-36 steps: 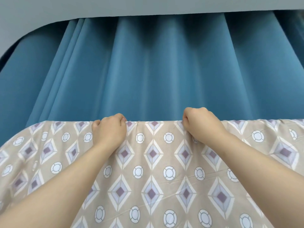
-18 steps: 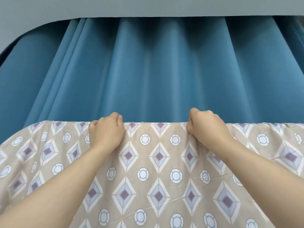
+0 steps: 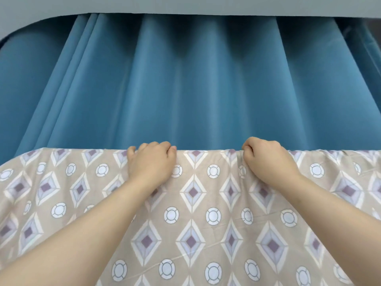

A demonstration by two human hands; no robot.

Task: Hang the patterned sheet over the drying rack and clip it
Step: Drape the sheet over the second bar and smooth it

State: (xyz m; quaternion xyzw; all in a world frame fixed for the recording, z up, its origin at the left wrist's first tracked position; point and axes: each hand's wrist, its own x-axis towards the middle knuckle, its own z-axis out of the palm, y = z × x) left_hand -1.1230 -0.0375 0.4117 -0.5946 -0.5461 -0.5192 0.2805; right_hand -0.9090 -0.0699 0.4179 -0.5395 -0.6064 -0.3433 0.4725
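Observation:
The patterned sheet (image 3: 206,203), beige with purple diamonds and white circles, hangs in front of me and fills the lower half of the view. Its top edge runs straight across, folded over a support that the cloth hides. My left hand (image 3: 150,164) grips that top edge left of centre, fingers curled over it. Right of centre, my right hand (image 3: 268,159) holds the same edge in a fist, and the cloth is slightly bunched just to its left and right. No clip is in view.
A pleated blue curtain (image 3: 185,89) hangs close behind the sheet across the whole width. A grey ceiling band (image 3: 185,5) runs along the top.
Both hands slid a little to the right along the top edge and now sit slightly closer together. The sheet's pattern shifted right with them.

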